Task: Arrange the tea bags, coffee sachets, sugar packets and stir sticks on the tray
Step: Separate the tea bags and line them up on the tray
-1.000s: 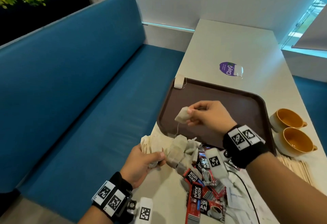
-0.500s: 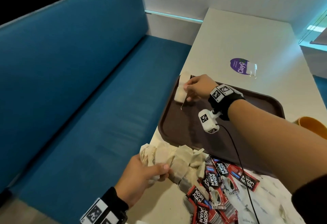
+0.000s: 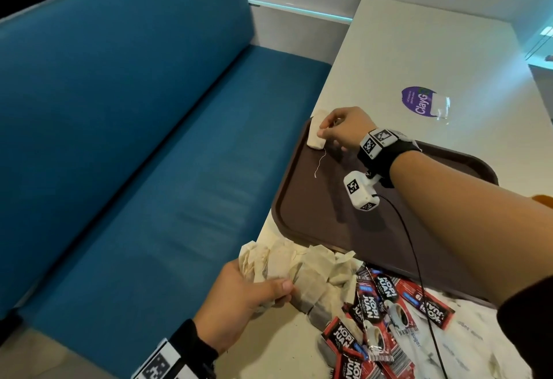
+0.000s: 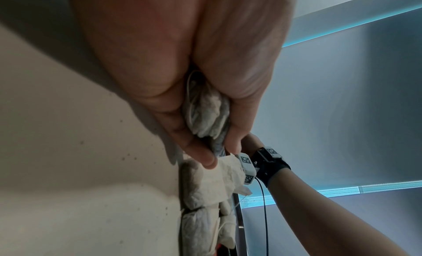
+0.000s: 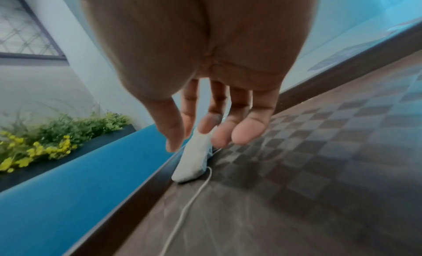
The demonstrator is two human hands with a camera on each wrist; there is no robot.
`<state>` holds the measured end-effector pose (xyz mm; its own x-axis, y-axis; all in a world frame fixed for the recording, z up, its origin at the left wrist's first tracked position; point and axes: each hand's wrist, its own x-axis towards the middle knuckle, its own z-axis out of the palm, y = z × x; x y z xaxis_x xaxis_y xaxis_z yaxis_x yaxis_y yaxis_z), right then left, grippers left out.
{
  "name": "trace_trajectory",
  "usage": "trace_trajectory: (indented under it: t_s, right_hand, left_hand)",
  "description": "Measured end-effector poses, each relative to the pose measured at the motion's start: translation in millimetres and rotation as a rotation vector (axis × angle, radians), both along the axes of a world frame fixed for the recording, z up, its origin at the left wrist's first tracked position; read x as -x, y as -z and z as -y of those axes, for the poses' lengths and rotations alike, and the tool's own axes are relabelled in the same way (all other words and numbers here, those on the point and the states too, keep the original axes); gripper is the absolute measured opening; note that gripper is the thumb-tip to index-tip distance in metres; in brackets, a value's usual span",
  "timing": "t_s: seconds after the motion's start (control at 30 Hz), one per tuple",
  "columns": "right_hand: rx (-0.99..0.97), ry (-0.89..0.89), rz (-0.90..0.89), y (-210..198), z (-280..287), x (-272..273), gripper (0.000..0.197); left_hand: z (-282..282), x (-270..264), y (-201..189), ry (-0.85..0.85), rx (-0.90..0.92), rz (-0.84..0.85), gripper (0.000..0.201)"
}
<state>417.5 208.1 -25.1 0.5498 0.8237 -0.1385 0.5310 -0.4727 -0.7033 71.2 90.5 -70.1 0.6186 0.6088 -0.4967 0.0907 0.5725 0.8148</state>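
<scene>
Now that the right hand [image 3: 344,130] has carried one white paper tea bag [image 3: 316,136] to the brown plastic tray's [image 3: 314,214] 11 o'clock corner, fingers relaxing off it, placement appears done, while the left hand [image 3: 239,298] grips the remaining bags [image 3: 299,268] on the desk [image 3: 419,49] at 6 o'clock.

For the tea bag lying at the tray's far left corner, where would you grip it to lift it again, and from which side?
Pinch the tea bag across its short width near the upper end, coming from above on the tray's inner side. It leans on the rim, so the outer face is blocked; its string trails inward.
</scene>
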Motion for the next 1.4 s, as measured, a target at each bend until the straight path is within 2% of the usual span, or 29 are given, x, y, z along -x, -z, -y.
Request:
trace_trajectory:
  t_s: [0.13,0.37,0.47,0.6,0.87,1.0,1.17,1.3,1.4]
  right_hand:
    - [0.117,-0.119,0.09,6.3,1.9,4.2,0.021]
    - [0.129,-0.12,0.115,9.3,-4.7,2.9,0.023]
    - [0.097,-0.092,0.085,9.4,-3.8,3.7,0.02]
    - [0.055,0.004,0.011,8.7,-1.3,2.9,0.019]
    - [0.077,0.02,-0.077,3.8,7.3,2.2,0.019]
    - [0.024,0.044,-0.074,-8.6,30.3,8.6,0.011]
    - [-0.046,-0.067,-0.12,-41.0,83.2,47.7,0.008]
    - [-0.113,-0.175,-0.258,-58.9,134.0,99.5,0.004]
    - [-0.076,-0.224,-0.236,-54.0,164.9,131.7,0.006]
  left_hand:
    - [0.5,-0.1,0.2,-0.011,0.007,0.003,0.036]
    - [-0.3,-0.1,2.1,-0.005,-0.033,-0.016,0.039]
    - [-0.4,0.3,2.7,-0.003,-0.026,-0.028,0.038]
    - [-1.7,1.3,5.6,0.005,-0.012,-0.036,0.051]
    - [-1.4,1.2,8.6,-0.01,0.016,-0.017,0.064]
    - [-0.3,1.2,1.8,-0.035,0.022,0.068,0.043]
    - [-3.6,3.2,-0.3,-0.043,0.068,0.139,0.058]
    - [-2.3,4.5,-2.6,-0.028,0.078,0.151,0.038]
    - [1.1,5.1,-6.0,-0.029,0.088,0.171,0.037]
